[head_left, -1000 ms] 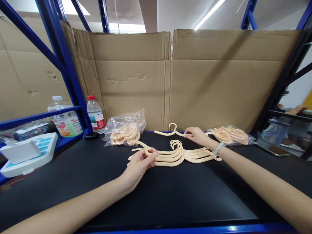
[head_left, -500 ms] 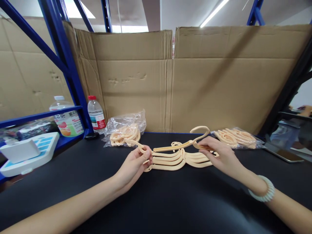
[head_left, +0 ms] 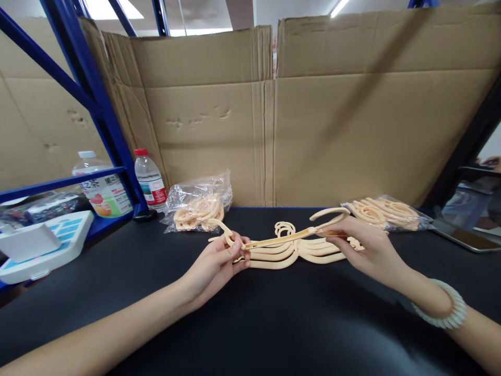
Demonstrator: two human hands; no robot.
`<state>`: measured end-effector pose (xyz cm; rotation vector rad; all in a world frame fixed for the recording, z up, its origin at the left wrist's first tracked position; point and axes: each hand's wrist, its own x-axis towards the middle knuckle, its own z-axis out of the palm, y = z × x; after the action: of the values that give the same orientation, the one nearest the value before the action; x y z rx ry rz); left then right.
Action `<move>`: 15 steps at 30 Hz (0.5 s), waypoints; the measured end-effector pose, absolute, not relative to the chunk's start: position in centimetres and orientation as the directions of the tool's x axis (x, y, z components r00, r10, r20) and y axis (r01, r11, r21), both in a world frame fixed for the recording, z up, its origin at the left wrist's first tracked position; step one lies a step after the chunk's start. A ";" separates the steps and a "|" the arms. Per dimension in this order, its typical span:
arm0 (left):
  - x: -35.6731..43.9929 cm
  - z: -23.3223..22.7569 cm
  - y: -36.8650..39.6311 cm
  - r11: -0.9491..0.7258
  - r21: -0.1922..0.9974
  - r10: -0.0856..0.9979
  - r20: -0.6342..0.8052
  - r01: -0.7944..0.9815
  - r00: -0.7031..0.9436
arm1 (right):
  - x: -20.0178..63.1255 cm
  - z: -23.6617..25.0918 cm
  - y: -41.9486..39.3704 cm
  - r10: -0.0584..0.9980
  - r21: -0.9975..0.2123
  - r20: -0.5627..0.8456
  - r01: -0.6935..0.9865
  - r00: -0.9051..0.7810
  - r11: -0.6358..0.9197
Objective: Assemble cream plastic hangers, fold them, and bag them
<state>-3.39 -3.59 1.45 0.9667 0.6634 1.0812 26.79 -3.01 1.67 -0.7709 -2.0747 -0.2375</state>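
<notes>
Both hands are now holding one hanger (head_left: 289, 237) lifted just above the stack (head_left: 297, 253): left hand (head_left: 213, 266) pinching its left end, right hand (head_left: 366, 245) gripping its right, newly raised from the table (head_left: 274, 324).

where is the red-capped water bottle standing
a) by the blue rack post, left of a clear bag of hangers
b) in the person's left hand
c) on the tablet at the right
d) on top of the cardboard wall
a: the red-capped water bottle stands upright by the blue rack post, with the clear bag of hangers just to its right.
</notes>
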 end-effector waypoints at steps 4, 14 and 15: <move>-3.4 1.5 -3.7 0.164 0.888 0.936 -0.002 -0.429 0.353 | 27.0 1.4 -3.0 0.428 -0.104 0.803 0.610 -0.415 0.786; -3.5 1.1 -3.4 0.150 0.892 0.941 0.004 -0.427 0.338 | 26.6 1.2 -3.3 0.448 -0.116 0.794 0.620 -0.411 0.776; -3.5 1.0 -3.4 0.142 0.895 0.945 0.005 -0.423 0.328 | 26.5 1.2 -3.4 0.440 -0.114 0.796 0.611 -0.416 0.783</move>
<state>-3.50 -3.41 1.02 0.9605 0.6774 1.1035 26.53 -3.43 1.23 -0.7811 -2.0761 -0.2418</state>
